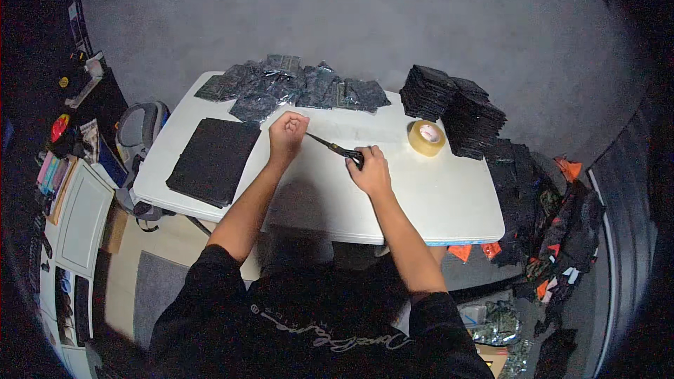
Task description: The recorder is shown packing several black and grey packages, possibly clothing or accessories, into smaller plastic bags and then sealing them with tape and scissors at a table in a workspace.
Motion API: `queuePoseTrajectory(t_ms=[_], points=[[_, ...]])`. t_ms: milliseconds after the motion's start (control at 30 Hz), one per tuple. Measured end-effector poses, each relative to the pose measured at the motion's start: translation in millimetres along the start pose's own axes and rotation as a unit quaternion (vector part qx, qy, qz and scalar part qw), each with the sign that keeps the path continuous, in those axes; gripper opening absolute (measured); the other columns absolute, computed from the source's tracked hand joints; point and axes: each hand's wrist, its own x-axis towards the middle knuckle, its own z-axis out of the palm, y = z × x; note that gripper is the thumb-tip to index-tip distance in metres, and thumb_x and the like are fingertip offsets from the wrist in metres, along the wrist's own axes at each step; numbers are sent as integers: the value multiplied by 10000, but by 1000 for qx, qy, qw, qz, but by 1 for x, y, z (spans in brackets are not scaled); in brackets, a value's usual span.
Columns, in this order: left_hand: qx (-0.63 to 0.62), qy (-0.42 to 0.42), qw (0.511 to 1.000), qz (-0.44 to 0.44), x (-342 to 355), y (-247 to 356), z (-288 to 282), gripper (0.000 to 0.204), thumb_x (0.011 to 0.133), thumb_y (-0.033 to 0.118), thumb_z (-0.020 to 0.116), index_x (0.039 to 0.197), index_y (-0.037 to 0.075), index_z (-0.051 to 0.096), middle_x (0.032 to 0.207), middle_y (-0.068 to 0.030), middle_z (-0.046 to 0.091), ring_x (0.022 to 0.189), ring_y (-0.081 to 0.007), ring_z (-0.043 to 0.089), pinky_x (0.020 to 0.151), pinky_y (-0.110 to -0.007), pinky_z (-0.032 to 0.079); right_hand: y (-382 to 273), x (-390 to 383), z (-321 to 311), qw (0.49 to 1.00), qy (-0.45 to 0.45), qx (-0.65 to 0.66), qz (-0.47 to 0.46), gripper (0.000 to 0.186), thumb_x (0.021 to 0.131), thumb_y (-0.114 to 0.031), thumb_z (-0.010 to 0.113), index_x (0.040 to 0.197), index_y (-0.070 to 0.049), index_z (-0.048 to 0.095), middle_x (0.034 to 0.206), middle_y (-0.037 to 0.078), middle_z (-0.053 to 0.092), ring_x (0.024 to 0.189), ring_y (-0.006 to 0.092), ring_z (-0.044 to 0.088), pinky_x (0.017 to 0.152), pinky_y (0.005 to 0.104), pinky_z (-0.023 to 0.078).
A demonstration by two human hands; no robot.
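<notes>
Clear packets (281, 91) with dark pieces (253, 107) inside line the far edge of a white table (435, 200); the right hand (372, 170) grips scissors (340, 149) above it; the left hand (288, 135) is loosely fisted; grey surface (351, 14) beyond.

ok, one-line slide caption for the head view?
Over a white table, the right hand holds black scissors pointing toward the curled left hand; black sheets left, tape roll right.
</notes>
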Motion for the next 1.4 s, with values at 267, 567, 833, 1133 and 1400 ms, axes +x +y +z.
queuePoseTrajectory(t_ms=[267,567,833,1133,1400], points=[[206,-36,977,33,3,40,-24,128,868,80,752,791,28,665,674,34,578,581,-23,471,535,-208,370,4,4,-28,976,-213,-5,43,420,851,-171,595,1243,-39,662,1187,277,620,1156,421,581,1023,452,464],[201,-72,976,32,0,58,-19,164,849,194,771,924,49,783,795,-76,708,686,-100,583,655,-310,483,12,2,-72,949,-305,-45,69,270,735,-286,789,911,-84,751,806,168,724,721,293,693,680,398,528],[24,-69,977,-202,-7,47,-33,254,877,248,750,989,21,773,827,-22,710,689,-115,610,596,-241,492,19,-51,-98,899,-367,228,69,237,854,-5,671,1086,-52,673,764,-8,674,684,56,601,616,250,478],[-32,-85,967,-236,-7,38,-27,288,950,252,603,1079,43,752,922,-31,709,738,-103,587,640,-237,496,-19,-67,-71,779,-353,514,56,622,930,-645,569,1181,-76,541,813,11,597,711,100,548,607,242,435],[-36,-78,973,-215,4,51,-16,249,948,215,615,1063,42,752,908,-30,710,742,-97,591,645,-237,497,-31,-70,-48,714,-360,597,70,625,996,-650,406,1156,-63,547,760,51,604,677,152,586,643,266,463]])
